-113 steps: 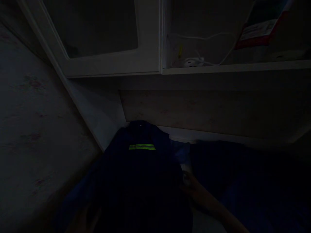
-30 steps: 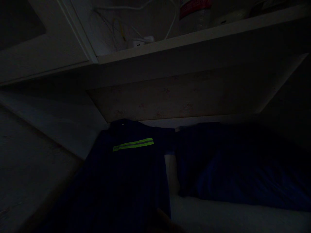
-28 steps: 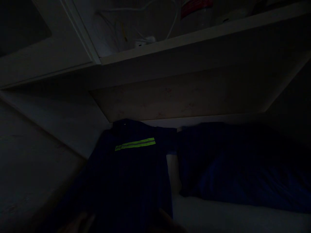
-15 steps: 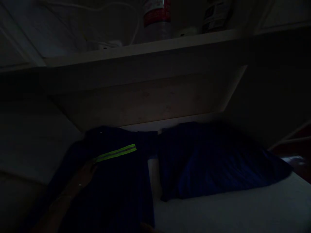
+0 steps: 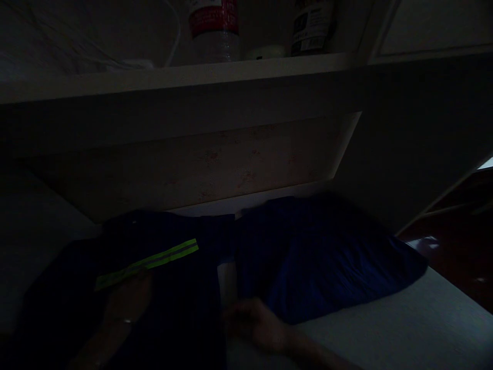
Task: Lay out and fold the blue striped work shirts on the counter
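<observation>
The picture is very dark. A dark blue jacket [image 5: 185,298] with a yellow-green reflective strip [image 5: 169,255] lies spread on a pale surface [image 5: 370,329]. My left hand [image 5: 131,298] rests on the jacket just below the strip; its fingers are lost in shadow. Beside the jacket's right edge is my right hand [image 5: 258,324], with curled fingers close to the cloth. What they hold, if anything, does not show. More blue cloth [image 5: 319,262], part of the same garment or another piece, spreads to the right; a pale gap separates the lower parts.
Above runs a shelf [image 5: 173,78] holding a red-labelled bottle [image 5: 213,23], a dark labelled container [image 5: 311,25], a low pale item [image 5: 269,52] and a white cord [image 5: 175,41]. A patterned back panel [image 5: 231,164] stands behind the cloth. Reddish floor [image 5: 458,246] shows at right.
My right hand has come up from the bottom edge into fuller view beside the jacket. More of the reflective strip shows, above my left hand. The whole view has shifted to the right.
</observation>
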Tool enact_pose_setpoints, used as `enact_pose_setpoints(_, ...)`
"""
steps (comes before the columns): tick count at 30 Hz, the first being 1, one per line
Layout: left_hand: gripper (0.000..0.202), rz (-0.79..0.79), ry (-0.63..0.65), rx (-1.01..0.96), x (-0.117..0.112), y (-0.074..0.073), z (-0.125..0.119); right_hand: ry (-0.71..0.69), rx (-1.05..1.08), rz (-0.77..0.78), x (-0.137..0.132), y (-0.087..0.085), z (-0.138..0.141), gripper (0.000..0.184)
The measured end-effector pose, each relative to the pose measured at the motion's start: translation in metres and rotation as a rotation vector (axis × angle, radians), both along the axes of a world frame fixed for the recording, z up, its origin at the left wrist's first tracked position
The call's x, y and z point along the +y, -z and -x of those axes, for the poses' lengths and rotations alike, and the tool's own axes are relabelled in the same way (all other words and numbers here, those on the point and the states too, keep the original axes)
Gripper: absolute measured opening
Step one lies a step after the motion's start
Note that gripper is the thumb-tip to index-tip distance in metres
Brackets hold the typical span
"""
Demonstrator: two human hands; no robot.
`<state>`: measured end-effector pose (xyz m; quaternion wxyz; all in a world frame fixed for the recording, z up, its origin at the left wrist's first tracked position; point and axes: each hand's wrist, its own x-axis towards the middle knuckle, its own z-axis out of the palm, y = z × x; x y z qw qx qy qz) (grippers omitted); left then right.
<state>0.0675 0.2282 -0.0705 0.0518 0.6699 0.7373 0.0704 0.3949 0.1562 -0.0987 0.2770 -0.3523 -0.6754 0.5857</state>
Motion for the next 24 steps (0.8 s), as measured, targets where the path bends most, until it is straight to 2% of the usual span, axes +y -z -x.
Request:
enact_pose_setpoints(2,0.039,0.074,0.151,-0.188,-0.02,-0.004,-0.044,0.341,-0.128,-0.169,0.05,-0.024,-0.036,0.035)
enact_pose_setpoints(3,0.041,0.141,0.17,-0.344,-0.026,-0.002,-0.073,0.505,-0.279,-0.299,0.076,-0.032,-0.055,0.036)
enact_pose_setpoints(5,0.046,0.282,0.187,-0.654,-0.032,0.005,-0.132,0.707,-0.736,-0.474,0.12,-0.041,-0.091,0.043)
enact_pose_setpoints(7,0.047,0.313,0.24,-0.803,-0.029,0.014,-0.181,0.717,-1.104,-0.487,0.146,-0.041,-0.114,0.047)
enact_pose_setpoints(9,0.041,0.237,0.231,-0.716,-0.023,0.019,-0.213,0.666,-1.245,-0.491,0.15,-0.037,-0.125,0.035)
enact_pose_setpoints(11,0.035,0.12,0.2,-0.528,-0.021,0.018,-0.227,0.64,-1.247,-0.535,0.138,-0.036,-0.128,0.03)
enact_pose_setpoints(14,0.028,-0.045,0.224,-0.368,-0.03,0.012,-0.229,0.645,-1.238,-0.684,0.11,-0.037,-0.133,0.032)
enact_pose_setpoints(17,0.031,-0.165,0.297,-0.417,-0.045,0.001,-0.225,0.678,-1.177,-0.825,0.087,-0.032,-0.15,0.03)
enact_pose_setpoints(19,0.03,-0.197,0.37,-0.543,-0.056,-0.009,-0.226,0.713,-1.13,-0.817,0.08,-0.025,-0.165,0.031)
enact_pose_setpoints(21,0.027,-0.134,0.48,-0.722,-0.069,-0.022,-0.231,0.757,-1.064,-0.734,0.079,-0.017,-0.181,0.04)
enact_pose_setpoints(22,0.024,-0.042,0.567,-0.822,-0.077,-0.028,-0.233,0.794,-1.009,-0.668,0.08,-0.014,-0.189,0.044)
enact_pose_setpoints(24,0.019,0.29,0.821,-0.986,-0.093,-0.038,-0.238,0.941,-0.833,-0.501,0.084,-0.013,-0.208,0.047)
